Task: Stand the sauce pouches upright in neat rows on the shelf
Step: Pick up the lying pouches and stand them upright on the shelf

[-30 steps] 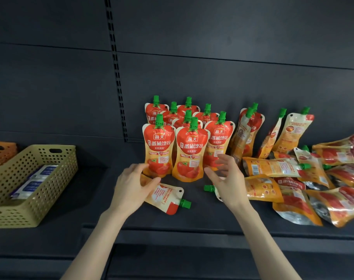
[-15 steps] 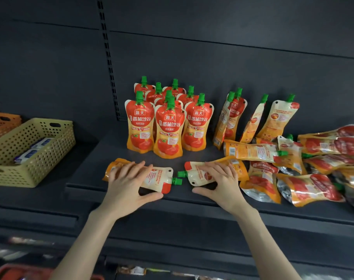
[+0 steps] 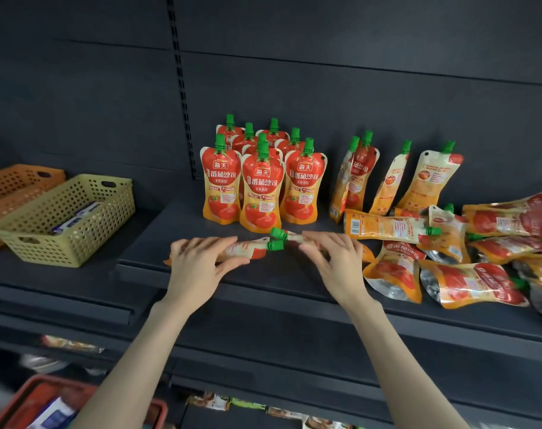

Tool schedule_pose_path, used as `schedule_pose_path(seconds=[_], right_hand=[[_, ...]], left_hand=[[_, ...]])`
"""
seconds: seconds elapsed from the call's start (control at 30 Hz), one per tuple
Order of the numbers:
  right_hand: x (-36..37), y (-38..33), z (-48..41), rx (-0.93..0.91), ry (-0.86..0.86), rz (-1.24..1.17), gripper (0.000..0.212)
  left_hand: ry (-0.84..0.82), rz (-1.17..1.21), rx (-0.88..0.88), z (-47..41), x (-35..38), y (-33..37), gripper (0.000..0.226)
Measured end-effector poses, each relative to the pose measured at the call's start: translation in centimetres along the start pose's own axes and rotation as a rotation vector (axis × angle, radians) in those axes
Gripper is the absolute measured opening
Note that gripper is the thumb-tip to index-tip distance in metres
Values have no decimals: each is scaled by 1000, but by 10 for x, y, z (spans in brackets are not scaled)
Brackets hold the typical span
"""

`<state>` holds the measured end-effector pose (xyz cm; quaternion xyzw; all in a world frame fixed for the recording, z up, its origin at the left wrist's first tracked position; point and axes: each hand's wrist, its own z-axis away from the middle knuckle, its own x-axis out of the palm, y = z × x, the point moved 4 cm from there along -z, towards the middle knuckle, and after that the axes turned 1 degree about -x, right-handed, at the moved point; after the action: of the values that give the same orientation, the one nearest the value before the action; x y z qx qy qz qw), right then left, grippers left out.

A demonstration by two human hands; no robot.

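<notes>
Several red-and-orange sauce pouches (image 3: 260, 187) with green caps stand upright in rows at the back of the dark shelf (image 3: 263, 283). My left hand (image 3: 198, 261) grips a pouch (image 3: 251, 250) lying near the front edge, its cap pointing right. My right hand (image 3: 331, 258) grips a second lying pouch (image 3: 294, 237), its cap pointing left, and the two caps almost touch. Three pouches (image 3: 390, 178) lean against the back wall to the right. Several more pouches (image 3: 467, 280) lie flat in a heap at the right.
A green perforated basket (image 3: 68, 218) with small packets and an orange basket (image 3: 13, 187) sit on the lower shelf to the left. A red basket (image 3: 40, 397) shows at the bottom left. A slotted upright (image 3: 180, 82) runs up the back wall.
Both hands came forward from the standing pouches and took hold of the two lying pouches. The pouches have since turned partly on edge and their caps have come together.
</notes>
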<state>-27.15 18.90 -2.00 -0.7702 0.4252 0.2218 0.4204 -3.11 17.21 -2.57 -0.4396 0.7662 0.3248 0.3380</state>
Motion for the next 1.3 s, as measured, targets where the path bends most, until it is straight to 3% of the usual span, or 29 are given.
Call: schedule_pose_path(seconds=[0.1, 0.2, 0.27, 0.43, 0.6, 0.73, 0.87, 1.07, 1.3], right_hand=[[-10, -13, -15, 111, 25, -375, 41], [-12, -24, -26, 293, 19, -792, 49], [-9, -26, -30, 379, 68, -883, 44], [3, -26, -43, 490, 121, -998, 44], [11, -28, -47, 419, 99, -951, 32], [25, -17, -36, 395, -19, -814, 50], [38, 0, -17, 384, -116, -771, 46], [40, 2, -23, 392, -79, -644, 45], [47, -1, -26, 389, -102, -573, 51]], left_hand=[[114, 184, -53, -12, -6, 6, 62], [140, 606, -232, -24, -12, 14, 58], [82, 887, -378, -31, -8, 18, 54], [44, 1091, -415, -39, 10, 19, 38], [-32, 1155, -373, -40, 25, 11, 27], [-133, 1073, -339, -35, 34, 3, 42], [-158, 1024, -362, -36, 38, -6, 47], [-189, 1120, -324, -47, 35, -14, 31], [-191, 914, -396, -43, 46, -17, 61]])
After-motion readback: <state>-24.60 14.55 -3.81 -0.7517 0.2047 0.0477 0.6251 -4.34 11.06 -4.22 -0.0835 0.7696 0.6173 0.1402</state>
